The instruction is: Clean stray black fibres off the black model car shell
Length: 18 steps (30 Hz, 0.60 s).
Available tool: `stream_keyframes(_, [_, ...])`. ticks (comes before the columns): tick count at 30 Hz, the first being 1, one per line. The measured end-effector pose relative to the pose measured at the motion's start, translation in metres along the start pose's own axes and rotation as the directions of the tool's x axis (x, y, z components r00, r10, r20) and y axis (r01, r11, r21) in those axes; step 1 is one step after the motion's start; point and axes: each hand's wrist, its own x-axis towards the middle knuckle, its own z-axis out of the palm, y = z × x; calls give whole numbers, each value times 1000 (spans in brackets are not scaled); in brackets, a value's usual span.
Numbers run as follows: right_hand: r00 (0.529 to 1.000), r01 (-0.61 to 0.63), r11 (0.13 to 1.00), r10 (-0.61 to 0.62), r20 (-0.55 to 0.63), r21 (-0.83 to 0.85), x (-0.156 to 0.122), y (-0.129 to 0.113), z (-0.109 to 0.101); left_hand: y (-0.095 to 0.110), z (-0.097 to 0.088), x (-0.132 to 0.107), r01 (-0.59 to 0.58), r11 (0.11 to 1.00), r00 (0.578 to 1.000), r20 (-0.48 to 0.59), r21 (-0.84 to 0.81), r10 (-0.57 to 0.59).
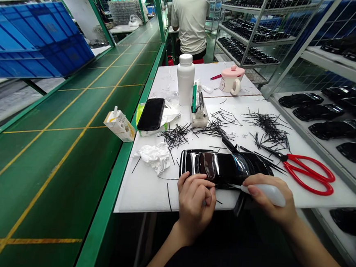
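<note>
A glossy black model car body [224,166] lies crosswise on the white work board, with a black flap sticking out on its far side and another on its near side. The curled fingers of my left hand [196,198] grip its near left edge. My right hand [273,198] is closed around a small white squeeze bottle [272,193]. The bottle's thin nozzle points left, at the car's near side; whether the tip touches is too small to tell. Loose thin black strips [175,136] lie in heaps beyond the car.
Red-handled scissors [312,173] lie right of the car. Behind stand a white bottle [185,78], a pen holder [199,118] and a pink-lidded mug [231,80]. A phone [151,114], crumpled tissue [156,156] and drink carton [120,125] are left, beside a green conveyor [72,141]. Racks [352,69] flank the right.
</note>
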Motion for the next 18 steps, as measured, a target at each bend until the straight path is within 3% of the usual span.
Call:
stream_keyframes(8, [999,-28,999,27,22,16,0,1,2,0,0,1,6,1000,1000,4,-4,-6])
stream_keyframes(11, [986,-127,988,135,-95,90,-5,3,-3,0,0,0,7,1000,1000,-3,-8,-7])
stream_keyframes(14, [939,-177,969,219,-266,173,-9,-3,-16,0,0,0,9,1000,1000,0,-4,-9])
stream_keyframes(16, [881,-208,952,282,-379,226,-5,-10,-28,0,-1,0,4,1000,1000,6,4,-4])
stream_keyframes(18, [812,-298,943,333,-480,151,3,-13,-42,0,-1,0,0,1000,1000,9,16,0])
